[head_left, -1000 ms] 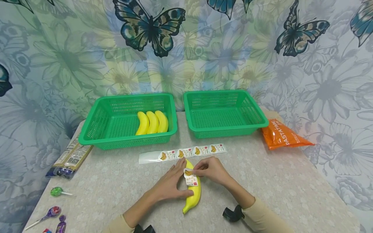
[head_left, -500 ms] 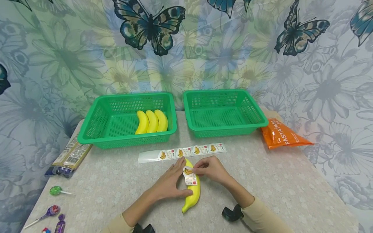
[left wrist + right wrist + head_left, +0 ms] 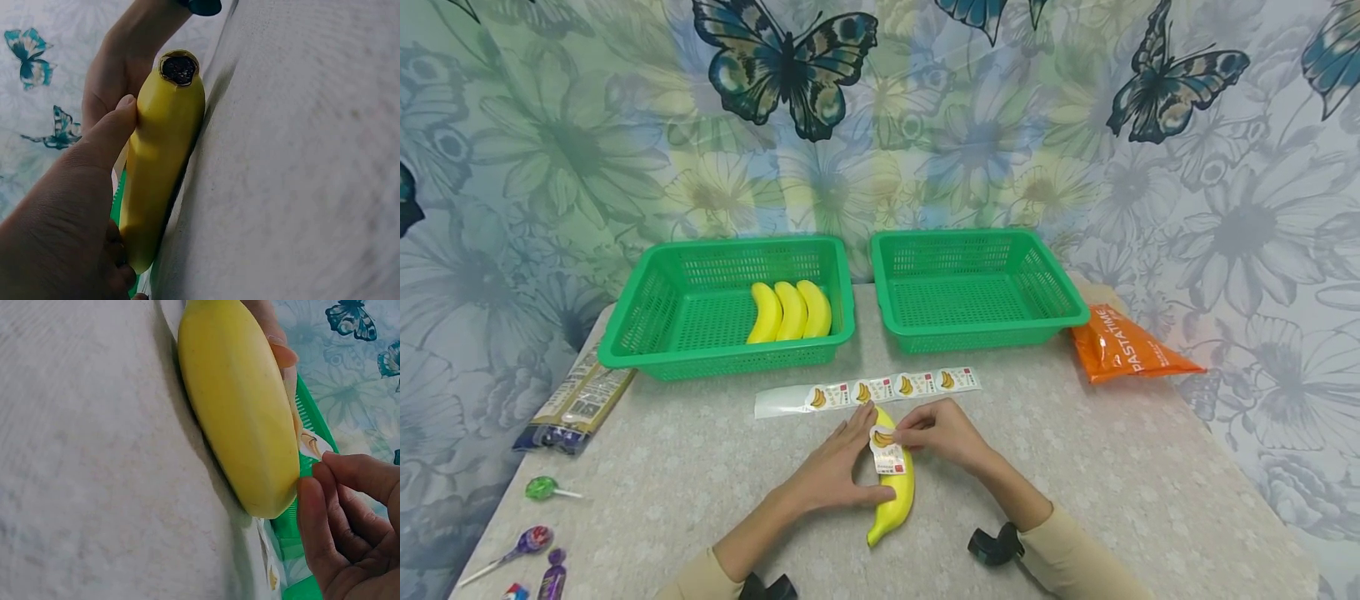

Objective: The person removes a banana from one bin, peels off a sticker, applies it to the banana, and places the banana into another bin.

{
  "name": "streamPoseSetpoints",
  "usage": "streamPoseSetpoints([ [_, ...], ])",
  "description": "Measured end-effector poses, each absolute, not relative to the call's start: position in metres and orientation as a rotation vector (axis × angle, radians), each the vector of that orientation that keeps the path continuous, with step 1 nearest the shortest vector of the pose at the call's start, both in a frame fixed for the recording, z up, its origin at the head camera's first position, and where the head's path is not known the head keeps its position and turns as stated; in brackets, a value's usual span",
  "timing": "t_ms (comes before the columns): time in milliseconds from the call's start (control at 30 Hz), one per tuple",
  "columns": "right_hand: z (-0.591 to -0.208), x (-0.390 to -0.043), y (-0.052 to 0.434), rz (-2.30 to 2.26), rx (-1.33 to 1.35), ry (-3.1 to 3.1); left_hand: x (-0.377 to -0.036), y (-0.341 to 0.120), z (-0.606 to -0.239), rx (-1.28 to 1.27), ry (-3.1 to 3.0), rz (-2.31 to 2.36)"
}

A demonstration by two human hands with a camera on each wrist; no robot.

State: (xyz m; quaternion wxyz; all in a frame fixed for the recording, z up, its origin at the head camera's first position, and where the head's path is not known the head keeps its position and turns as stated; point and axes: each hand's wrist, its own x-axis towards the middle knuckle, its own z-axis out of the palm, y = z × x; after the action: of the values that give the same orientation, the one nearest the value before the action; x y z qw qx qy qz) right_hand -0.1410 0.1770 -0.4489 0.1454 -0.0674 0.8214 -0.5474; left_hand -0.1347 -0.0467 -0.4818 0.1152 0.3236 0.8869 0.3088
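Observation:
A yellow banana (image 3: 897,498) lies on the table near the front edge. My left hand (image 3: 838,471) holds it from the left, thumb along its side (image 3: 109,134), fingers resting flat over its far part. My right hand (image 3: 936,433) pinches a white sticker (image 3: 886,450) with a banana picture, held against the banana's top. The banana (image 3: 240,419) fills the right wrist view, with my curled fingers (image 3: 331,512) at its far end. A strip of banana stickers (image 3: 880,390) lies just beyond the hands.
Two green baskets stand at the back: the left basket (image 3: 647,333) holds three bananas (image 3: 790,310), the right basket (image 3: 1060,308) holds nothing. An orange packet (image 3: 1123,348) lies at right, a dark packet (image 3: 576,400) and lollipops (image 3: 542,490) at left.
Nearly nothing has moved: both hands stay on the banana with the sticker, which sits a touch lower against the peel.

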Motion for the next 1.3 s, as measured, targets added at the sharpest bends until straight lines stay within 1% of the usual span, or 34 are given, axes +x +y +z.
streamPoseSetpoints([
  [200, -0.4557, -0.1456, 0.1810, -1.701, -0.124, 2.178, -0.1356, -0.0462, -0.4824, 0.933, 2.598, 0.908],
  [433, -0.4567, -0.1491, 0.1845, -1.758, -0.073, 2.109, -0.1356, -0.0457, -0.4828, 0.941, 2.597, 0.910],
  [733, -0.4553, -0.1476, 0.1839, -1.677, -0.143, 2.171, -0.1360, -0.0458, -0.4830, 0.903, 2.582, 0.891],
  [1300, -0.4548, -0.1418, 0.1809, -1.640, -0.148, 2.243, -0.1368, -0.0456, -0.4848, 0.915, 2.598, 0.896],
])
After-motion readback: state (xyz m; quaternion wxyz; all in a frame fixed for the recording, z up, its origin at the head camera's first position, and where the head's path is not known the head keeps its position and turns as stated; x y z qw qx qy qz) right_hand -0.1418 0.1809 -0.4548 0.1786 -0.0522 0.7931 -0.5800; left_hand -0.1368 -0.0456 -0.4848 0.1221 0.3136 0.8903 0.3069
